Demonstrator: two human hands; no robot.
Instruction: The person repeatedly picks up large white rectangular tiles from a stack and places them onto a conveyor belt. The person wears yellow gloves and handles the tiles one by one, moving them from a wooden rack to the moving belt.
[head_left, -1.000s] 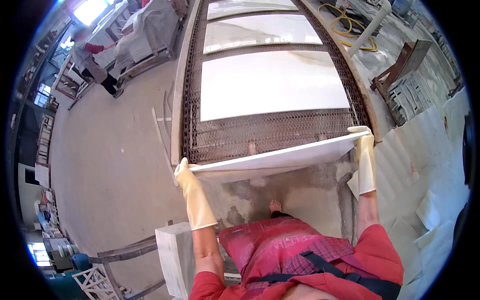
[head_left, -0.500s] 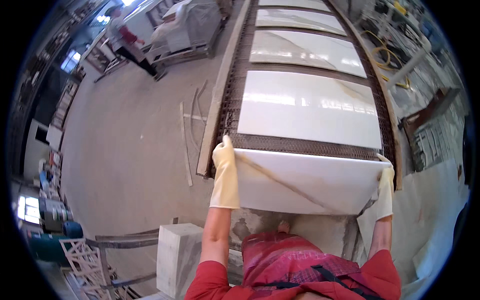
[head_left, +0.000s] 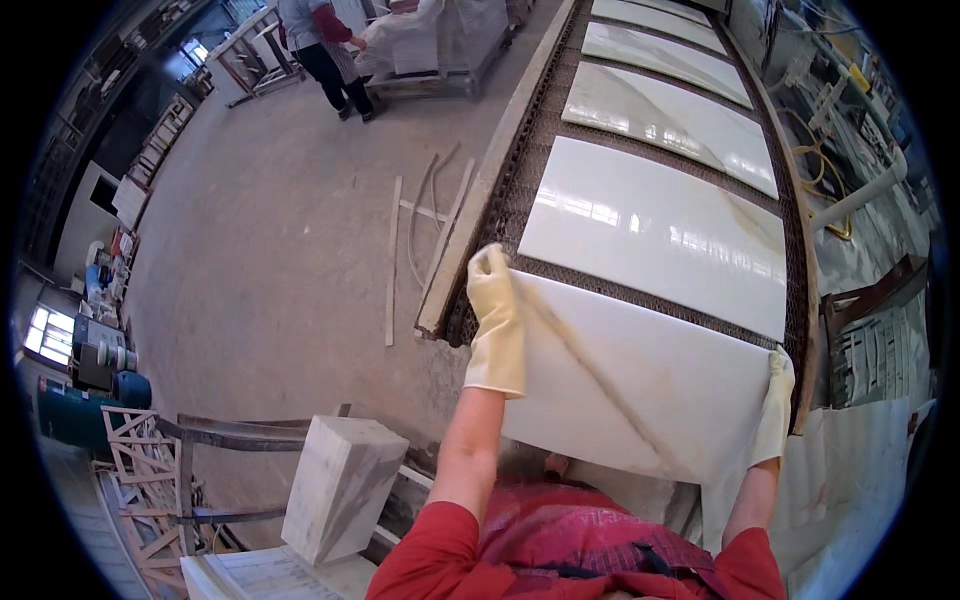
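A white marble slab (head_left: 640,375) with a brown diagonal vein is between my hands at the near end of a conveyor (head_left: 545,240). My left hand (head_left: 493,320), in a cream rubber glove, is closed on its far left corner. On the right edge my right hand (head_left: 777,400), gloved alike, grips near the far right corner; its fingertips are partly hidden. The slab's near edge hangs out past the conveyor, in front of my red apron (head_left: 570,515). Just beyond it lies another glossy white slab (head_left: 655,225) on the belt.
More white slabs (head_left: 670,115) lie in a row up the conveyor. A squared stone block (head_left: 340,490) stands at the lower left, by a metal rail (head_left: 240,432). Wooden strips (head_left: 393,260) lie on the floor. Another person (head_left: 325,50) stands by a wrapped pallet load (head_left: 425,40).
The held slab's face shows more fully now, its far edge slanting down to the right. Both hands keep their grip. The whole view has shifted, with the conveyor now farther right.
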